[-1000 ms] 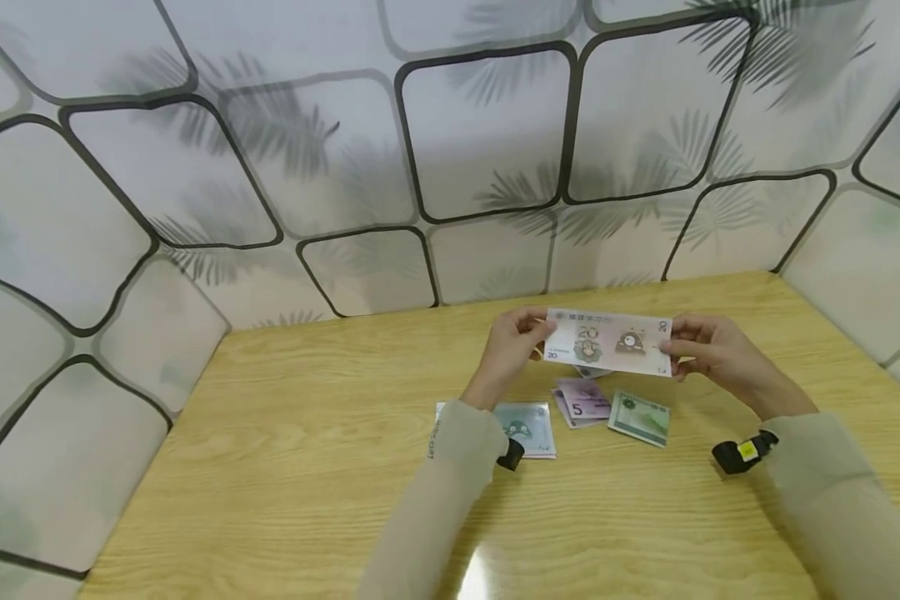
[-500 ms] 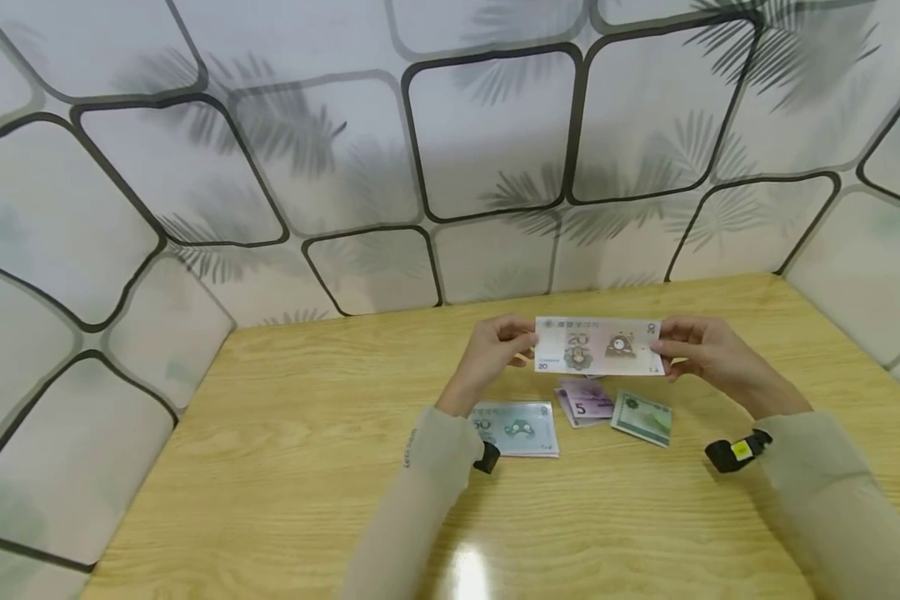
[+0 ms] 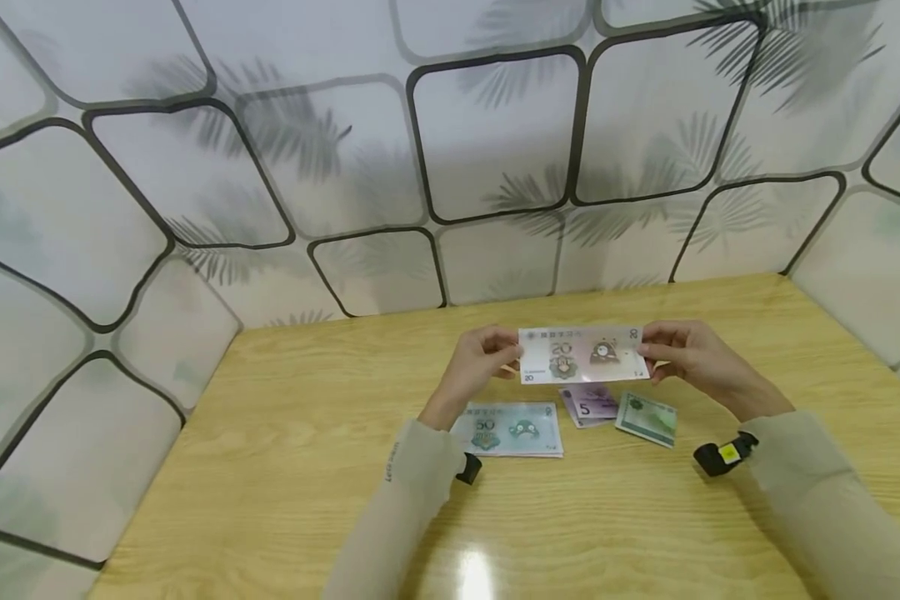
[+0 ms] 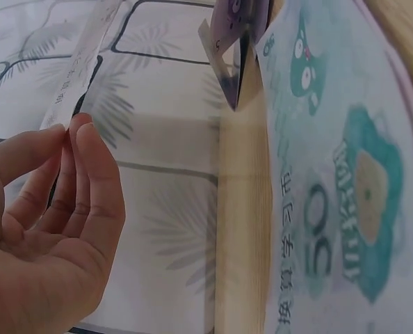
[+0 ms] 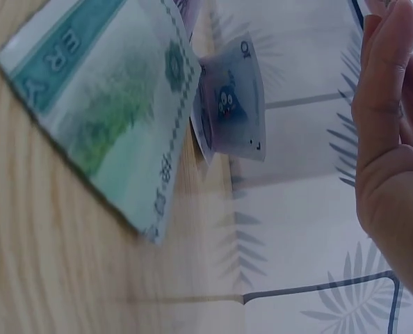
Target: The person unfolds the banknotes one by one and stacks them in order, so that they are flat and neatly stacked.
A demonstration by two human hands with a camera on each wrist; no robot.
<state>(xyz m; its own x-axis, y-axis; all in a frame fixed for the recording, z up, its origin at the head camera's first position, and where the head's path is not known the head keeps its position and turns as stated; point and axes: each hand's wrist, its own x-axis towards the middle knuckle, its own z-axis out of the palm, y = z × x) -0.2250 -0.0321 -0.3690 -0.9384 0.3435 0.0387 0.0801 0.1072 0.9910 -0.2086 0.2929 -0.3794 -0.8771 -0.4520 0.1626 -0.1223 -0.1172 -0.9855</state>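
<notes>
A pinkish-white play banknote marked 20 (image 3: pixel 583 354) is stretched flat above the table between both hands. My left hand (image 3: pixel 474 367) pinches its left end between thumb and fingers; the left wrist view shows this left hand (image 4: pixel 60 202) holding the note's edge. At the other end, my right hand (image 3: pixel 693 362) pinches the right edge; in the right wrist view only part of the right hand (image 5: pixel 391 132) shows. Below the left wrist lies a stack of blue-green 50 notes (image 3: pixel 521 429). Purple 5 notes (image 3: pixel 592 406) and a folded green note (image 3: pixel 647 419) lie below the held note.
A wood-grain table (image 3: pixel 285 467) spreads under everything. Behind it stands a pale wall (image 3: pixel 495 142) with dark outlines and leaf prints. A folded bluish note marked 10 (image 5: pixel 231 104) stands partly upright in the right wrist view, behind the green note.
Both hands have moved left and slightly lower in the view with the 20 note, which has levelled from its earlier tilt. More of the 50 stack now shows.
</notes>
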